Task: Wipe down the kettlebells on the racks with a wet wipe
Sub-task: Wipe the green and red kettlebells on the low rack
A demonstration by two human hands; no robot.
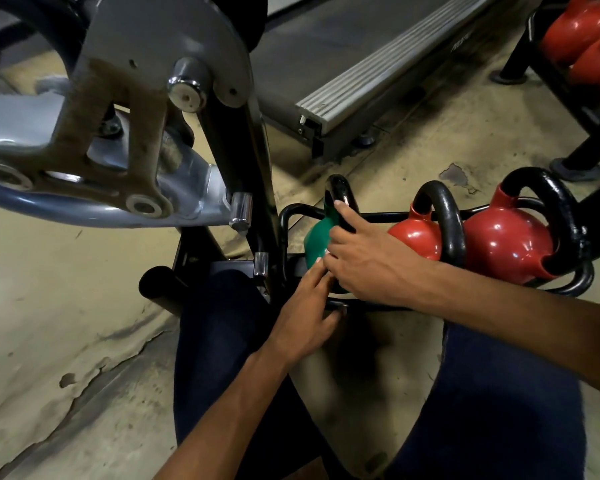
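Right hand (368, 265) grip round green kettlebell (316, 242) handle | left hand (303, 320) straight-fingered, seemingly touching it

Green kettlebell (315, 241), red kettlebells (506, 241), black handles (445, 216), black rack (286, 216)

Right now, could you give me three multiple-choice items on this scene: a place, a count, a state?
1. Where on the near rack sits the green kettlebell? A) left end B) middle C) right end
2. How many red kettlebells share that rack? A) one B) two C) four
3. What does the right hand do? A) hangs idle B) grips the green kettlebell's handle C) rests on the floor
Key: 1A, reds lie to its right; 2B, two stand beside it; 3B, fingers wrap the black handle.
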